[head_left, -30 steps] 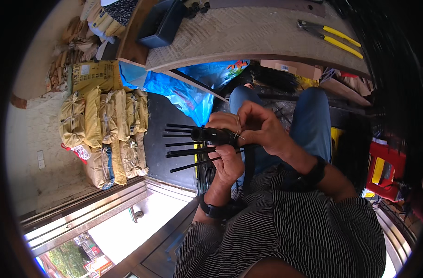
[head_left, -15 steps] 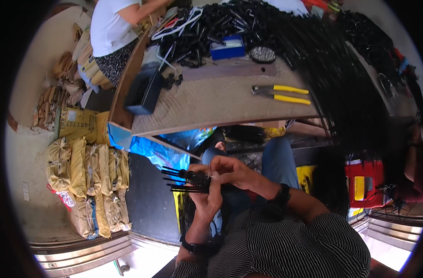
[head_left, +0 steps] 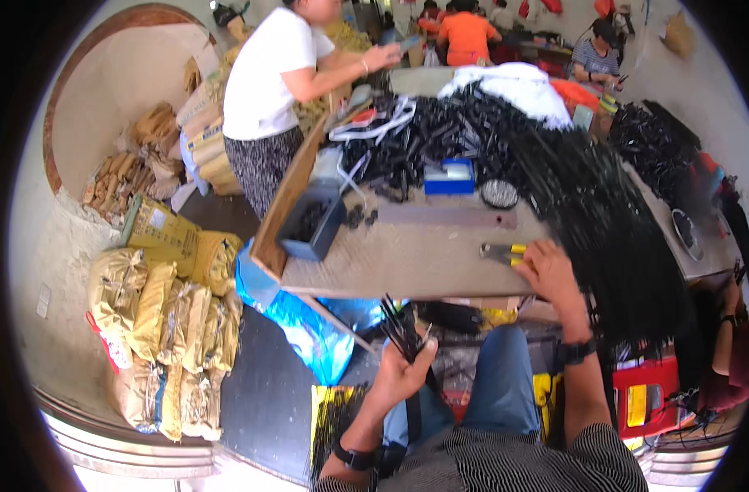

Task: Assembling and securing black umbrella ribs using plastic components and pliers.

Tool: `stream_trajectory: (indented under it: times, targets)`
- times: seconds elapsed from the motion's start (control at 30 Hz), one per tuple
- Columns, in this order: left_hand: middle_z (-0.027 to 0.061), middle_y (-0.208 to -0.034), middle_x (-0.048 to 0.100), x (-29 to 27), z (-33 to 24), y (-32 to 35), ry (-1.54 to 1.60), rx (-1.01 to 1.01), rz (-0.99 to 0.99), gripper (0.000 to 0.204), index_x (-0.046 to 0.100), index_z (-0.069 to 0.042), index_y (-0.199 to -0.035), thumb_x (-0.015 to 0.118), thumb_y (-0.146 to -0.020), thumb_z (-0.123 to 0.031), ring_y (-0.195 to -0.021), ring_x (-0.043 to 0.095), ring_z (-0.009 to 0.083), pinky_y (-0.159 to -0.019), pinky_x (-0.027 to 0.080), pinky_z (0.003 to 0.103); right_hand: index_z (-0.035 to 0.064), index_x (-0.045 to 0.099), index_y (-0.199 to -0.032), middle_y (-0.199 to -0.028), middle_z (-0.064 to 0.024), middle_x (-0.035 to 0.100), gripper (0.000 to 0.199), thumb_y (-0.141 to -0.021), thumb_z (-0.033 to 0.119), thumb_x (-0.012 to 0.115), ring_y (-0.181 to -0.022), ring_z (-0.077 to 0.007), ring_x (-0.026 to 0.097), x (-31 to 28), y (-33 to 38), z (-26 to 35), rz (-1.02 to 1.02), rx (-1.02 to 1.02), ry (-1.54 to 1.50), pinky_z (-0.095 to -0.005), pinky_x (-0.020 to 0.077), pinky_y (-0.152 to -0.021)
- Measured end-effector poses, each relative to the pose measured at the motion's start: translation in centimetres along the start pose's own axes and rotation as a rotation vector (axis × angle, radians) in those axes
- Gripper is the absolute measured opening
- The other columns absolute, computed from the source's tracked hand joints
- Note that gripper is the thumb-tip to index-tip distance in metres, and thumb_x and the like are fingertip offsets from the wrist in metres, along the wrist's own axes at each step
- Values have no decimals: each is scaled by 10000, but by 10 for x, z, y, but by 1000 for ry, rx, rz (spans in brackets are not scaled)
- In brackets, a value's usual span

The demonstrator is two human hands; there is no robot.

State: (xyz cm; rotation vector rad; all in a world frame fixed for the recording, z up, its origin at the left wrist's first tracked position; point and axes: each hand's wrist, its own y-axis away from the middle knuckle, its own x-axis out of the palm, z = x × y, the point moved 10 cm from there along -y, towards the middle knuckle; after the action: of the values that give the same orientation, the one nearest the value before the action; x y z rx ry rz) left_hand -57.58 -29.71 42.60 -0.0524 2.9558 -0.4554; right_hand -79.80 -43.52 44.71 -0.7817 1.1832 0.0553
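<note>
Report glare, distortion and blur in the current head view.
Head view: lower rim washed out by white glare; head view: metal rail at lower left bent by the fisheye; head view: black strips at right merging into one dark mass; head view: left hand and right hand readable, slightly soft.

I'm in an assembly workshop: bench (head_left: 407, 272) at my 12 heaped with black parts (head_left: 448, 135), yellow-handled pliers (head_left: 518, 248) on it, long black rods (head_left: 592, 209) at 1, bundled sacks (head_left: 196, 324) stacked at 10, co-workers (head_left: 467, 34) at far 12.
</note>
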Motion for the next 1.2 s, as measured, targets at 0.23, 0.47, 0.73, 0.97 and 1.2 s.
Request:
stream_trajectory:
  times: [0.23,0.47,0.73,0.97,1.2]
  targets:
    - [63,-803,469,-2,-5,7,7,84,62,161,410,-38,-872,527,-801,45,-688,466,115,-651,407,255,3,540,-803,-771,-82,580,209,-851,206,547,-631,-138,547,5,1,-16,-107,387,-820,-279,442,-591]
    - [67,-783,448,3,-19,23,147,39,117,174,423,-26,-848,562,-763,35,-711,426,135,-632,366,258,38,574,-1075,-1050,-69,473,366,-717,109,610,-1007,-224,475,-37,32,152,309,-386,-55,-371,388,-880]
    - [87,-824,484,23,-14,30,75,45,233,193,461,-14,-874,586,-728,2,-726,469,160,-655,386,271,30,607,-916,-1087,-61,468,239,-694,118,598,-1060,-261,464,-67,33,161,114,-599,120,-490,291,-1011]
    - [83,-834,489,24,-16,27,46,44,289,183,467,-17,-869,603,-747,-9,-731,474,167,-652,385,273,70,637,-923,-977,-13,515,265,-695,199,600,-860,-180,518,-75,28,168,35,-881,267,-342,418,-796]
    - [120,-800,462,16,-19,23,-28,118,128,164,453,1,-843,564,-727,36,-644,513,239,-587,418,328,125,629,-1013,-1107,21,489,297,-726,201,622,-1091,-136,472,-81,23,178,-275,-868,333,-387,351,-979]
